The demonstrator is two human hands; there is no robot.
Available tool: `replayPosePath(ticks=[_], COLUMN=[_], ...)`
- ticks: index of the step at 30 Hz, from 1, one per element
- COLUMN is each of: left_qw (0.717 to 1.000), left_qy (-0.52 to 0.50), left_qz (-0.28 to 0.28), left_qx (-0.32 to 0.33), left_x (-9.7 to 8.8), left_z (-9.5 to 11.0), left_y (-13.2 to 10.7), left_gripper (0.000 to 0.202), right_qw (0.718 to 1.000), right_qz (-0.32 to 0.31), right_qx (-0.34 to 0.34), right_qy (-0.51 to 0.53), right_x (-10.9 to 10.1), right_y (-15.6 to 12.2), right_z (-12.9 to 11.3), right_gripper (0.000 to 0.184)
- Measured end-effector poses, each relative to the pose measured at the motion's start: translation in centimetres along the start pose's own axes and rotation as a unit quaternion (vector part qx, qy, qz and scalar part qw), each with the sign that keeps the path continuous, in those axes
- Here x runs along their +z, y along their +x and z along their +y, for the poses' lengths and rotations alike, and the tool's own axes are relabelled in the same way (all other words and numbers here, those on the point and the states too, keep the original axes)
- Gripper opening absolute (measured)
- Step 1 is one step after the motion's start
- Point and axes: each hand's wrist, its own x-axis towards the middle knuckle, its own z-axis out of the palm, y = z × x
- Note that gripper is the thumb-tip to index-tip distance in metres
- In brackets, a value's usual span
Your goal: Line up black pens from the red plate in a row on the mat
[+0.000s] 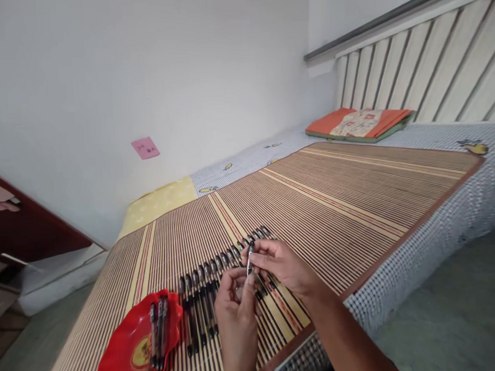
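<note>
Both hands meet over a row of several black pens [210,280] laid side by side on a striped bamboo mat [338,203]. My right hand [281,263] pinches the upper end of one black pen [249,260], held roughly upright. My left hand [235,312] is closed on the lower end of that same pen. A red plate [123,349] at the lower left holds a few more black pens [159,334].
The mat covers a bed with a checked sheet [457,209]; its edge drops to the floor [454,318] on the right. A folded orange cloth [362,123] lies by the slatted headboard [426,68]. A pink note [145,148] sticks to the wall; dark wooden furniture [23,228] stands left.
</note>
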Motion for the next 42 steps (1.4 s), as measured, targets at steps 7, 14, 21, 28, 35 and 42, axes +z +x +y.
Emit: replayPosePath(ticks=[7,14,21,28,35,42], left_qw=[0.997,0.985,0.972,0.969,0.967,0.965], left_qy=[0.010,-0.151,-0.210,-0.205,-0.215,-0.225], left_qz=[-0.068,0.028,0.021,0.033,0.030,0.032], left_qx=[-0.045,-0.076,-0.103,-0.135,-0.132,-0.130], left_x=[-0.9,-3.5,-3.8,-3.8,-3.5,-3.5], left_z=[-1.1,-0.1,0.2,0.3,0.2,0.1], left_y=[-0.2,1.1,1.4,1.5,1.6,1.7], left_gripper=[0.036,0.039,0.040,0.038,0.039,0.037], right_qw=[0.967,0.933,0.842,0.772,0.734,0.728], right_qz=[0.247,0.308,0.202,0.160,0.136,0.116], right_qx=[-0.066,-0.063,0.120,0.188,0.208,0.204], right_qy=[0.000,-0.178,-0.485,-0.585,-0.632,-0.645], right_x=[-5.1,-11.8,-13.3,-13.4,-13.1,-13.4], right_y=[0.0,1.3,9.6,13.7,14.0,13.8], right_z=[0.7,0.1,1.9,4.2,5.2,5.2], right_gripper=[0.037,0.035,0.016,0.014,0.022,0.017])
